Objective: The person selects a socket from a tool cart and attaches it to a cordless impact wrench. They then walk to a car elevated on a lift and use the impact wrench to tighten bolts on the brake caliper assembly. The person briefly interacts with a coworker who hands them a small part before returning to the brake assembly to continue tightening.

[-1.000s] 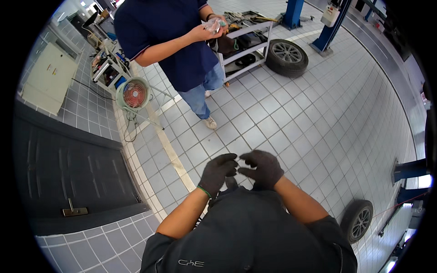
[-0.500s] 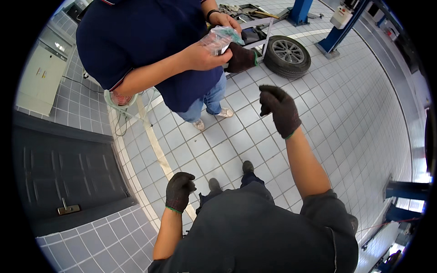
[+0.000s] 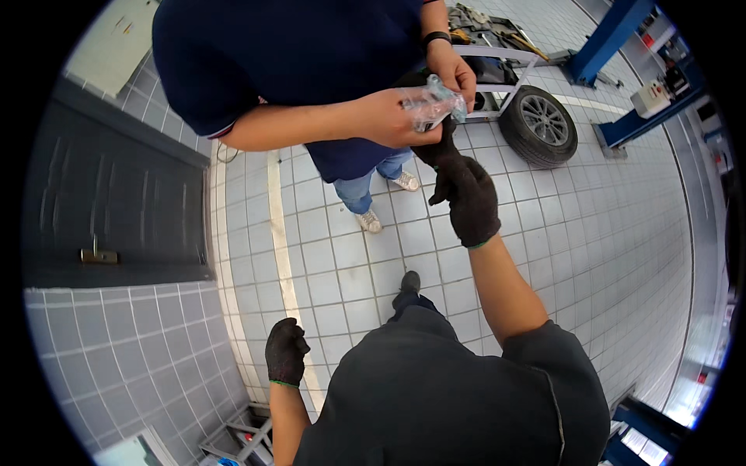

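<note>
My left hand (image 3: 287, 351), in a dark knitted glove with a green cuff edge, hangs low at the left, its fingers curled with nothing visible in them. My right hand (image 3: 472, 206), gloved alike, is raised close to another person. Its thumb stands apart from its fingers, and the fingertips overlap a dark glove (image 3: 437, 155) hanging below that person's hands. Whether they touch it I cannot tell, dark on dark. The other person's bare hands (image 3: 392, 118) hold a crumpled clear plastic bag (image 3: 431, 105) together with the dark glove.
The person in a navy shirt (image 3: 311, 58) stands in front of me. Beyond are a wheel with tyre (image 3: 540, 124), a cart frame (image 3: 517, 89) with tools behind it, and blue lift posts (image 3: 610, 39). A dark door (image 3: 124, 186) is at left, a metal rack (image 3: 241, 435) at lower left.
My right hand has come up to the dark glove at the other person's hands. My view has shifted as I stepped nearer. My left hand stays low and curled.
</note>
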Action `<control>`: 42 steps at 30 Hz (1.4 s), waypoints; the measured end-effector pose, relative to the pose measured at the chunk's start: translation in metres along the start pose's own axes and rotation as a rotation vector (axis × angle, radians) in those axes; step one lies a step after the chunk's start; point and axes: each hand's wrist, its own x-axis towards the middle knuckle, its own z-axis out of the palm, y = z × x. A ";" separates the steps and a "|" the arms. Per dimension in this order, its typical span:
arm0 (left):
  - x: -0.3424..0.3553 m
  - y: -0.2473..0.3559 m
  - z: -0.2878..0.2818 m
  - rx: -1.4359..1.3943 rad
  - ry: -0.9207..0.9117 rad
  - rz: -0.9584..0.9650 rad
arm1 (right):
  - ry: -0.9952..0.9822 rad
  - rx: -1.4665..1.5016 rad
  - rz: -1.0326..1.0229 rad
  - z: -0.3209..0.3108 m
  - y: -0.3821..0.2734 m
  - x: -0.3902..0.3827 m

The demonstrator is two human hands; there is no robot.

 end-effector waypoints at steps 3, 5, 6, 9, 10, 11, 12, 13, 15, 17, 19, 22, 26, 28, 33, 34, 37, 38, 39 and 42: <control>-0.038 -0.053 -0.060 -0.101 0.064 -0.018 | -0.307 -0.512 -0.204 0.032 0.018 -0.030; -0.073 -0.085 -0.096 0.560 0.122 0.344 | -0.284 -0.282 0.064 0.033 0.058 -0.054; -0.094 -0.083 -0.101 0.299 0.141 0.149 | -0.299 -0.229 0.147 0.032 0.072 -0.068; -0.148 -0.116 -0.145 -0.074 0.081 0.139 | -0.398 -0.230 0.302 0.044 0.102 -0.118; -0.173 -0.120 -0.160 -0.115 0.135 0.051 | -0.585 -0.557 0.135 0.052 0.115 -0.139; -0.203 -0.126 -0.176 -0.167 0.160 -0.030 | -0.647 -0.569 0.138 0.061 0.130 -0.164; -0.231 -0.151 -0.198 -0.232 0.227 -0.032 | -0.712 -0.580 0.135 0.073 0.146 -0.189; -0.250 -0.176 -0.215 -0.297 0.273 -0.024 | -0.642 -0.317 0.368 0.087 0.164 -0.212; -0.290 -0.218 -0.251 -0.433 0.388 -0.034 | -0.677 -0.382 0.483 0.144 0.175 -0.296; -0.330 -0.265 -0.260 -0.501 0.561 0.014 | -0.804 -0.430 0.594 0.184 0.177 -0.358; -0.360 -0.305 -0.293 -0.655 0.645 -0.012 | -0.946 -0.467 0.583 0.236 0.183 -0.407; -0.392 -0.357 -0.348 -0.769 0.787 -0.067 | -1.091 -0.530 0.569 0.312 0.201 -0.464; -0.426 -0.411 -0.400 -0.282 0.960 0.154 | -1.236 -0.576 0.557 0.395 0.245 -0.538; -0.452 -0.403 -0.435 -0.258 0.991 -0.001 | -1.270 -0.587 0.610 0.436 0.283 -0.571; -0.507 -0.472 -0.516 0.122 1.272 -0.019 | -1.409 -0.603 0.750 0.550 0.366 -0.710; -0.526 -0.468 -0.534 -0.040 1.267 -0.111 | -1.472 -0.597 0.764 0.581 0.370 -0.747; -0.563 -0.466 -0.572 -0.754 1.379 -0.124 | -1.736 -0.567 0.726 0.664 0.362 -0.864; -0.571 -0.474 -0.578 -0.915 1.408 -0.122 | -1.822 -0.576 0.682 0.686 0.358 -0.902; -0.580 -0.485 -0.587 -1.067 1.435 -0.111 | -1.905 -0.569 0.636 0.707 0.356 -0.942; -0.599 -0.540 -0.605 -1.165 1.562 -0.076 | -2.082 -0.527 0.572 0.749 0.348 -1.055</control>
